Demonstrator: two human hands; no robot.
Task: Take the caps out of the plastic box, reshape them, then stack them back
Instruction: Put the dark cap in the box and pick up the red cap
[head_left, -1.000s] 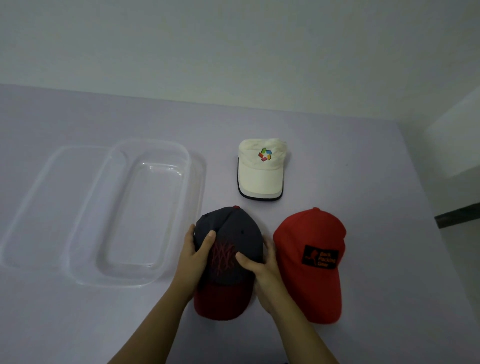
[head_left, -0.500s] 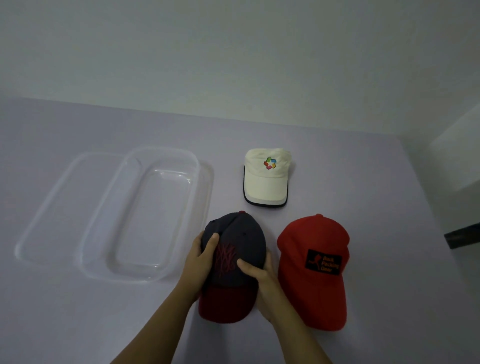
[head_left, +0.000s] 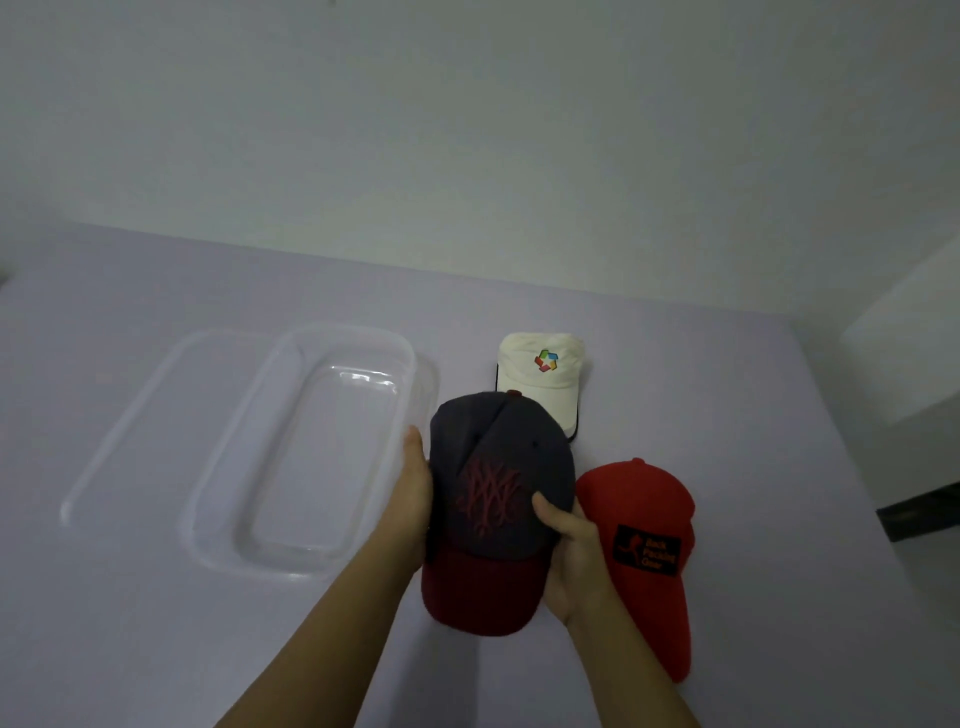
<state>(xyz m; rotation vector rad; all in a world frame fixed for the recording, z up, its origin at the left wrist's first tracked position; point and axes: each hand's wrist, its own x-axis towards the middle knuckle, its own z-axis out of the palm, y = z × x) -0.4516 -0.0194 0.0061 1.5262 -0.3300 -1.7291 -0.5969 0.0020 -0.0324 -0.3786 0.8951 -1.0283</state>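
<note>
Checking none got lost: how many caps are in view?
3: dark cap held in both hands, white cap behind it, red cap right. The clear box looks empty.

Bare forearms, no sleeves; hands (head_left: 415, 499) without rings.

Left hand (head_left: 413, 499) and right hand (head_left: 574, 551) apparently curled, forearms converging.

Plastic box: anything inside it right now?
Nothing visible inside the plastic box; its clear floor shows only the table. All three caps are outside it: the white cap, the red cap and the navy cap. No part is covered.
</note>
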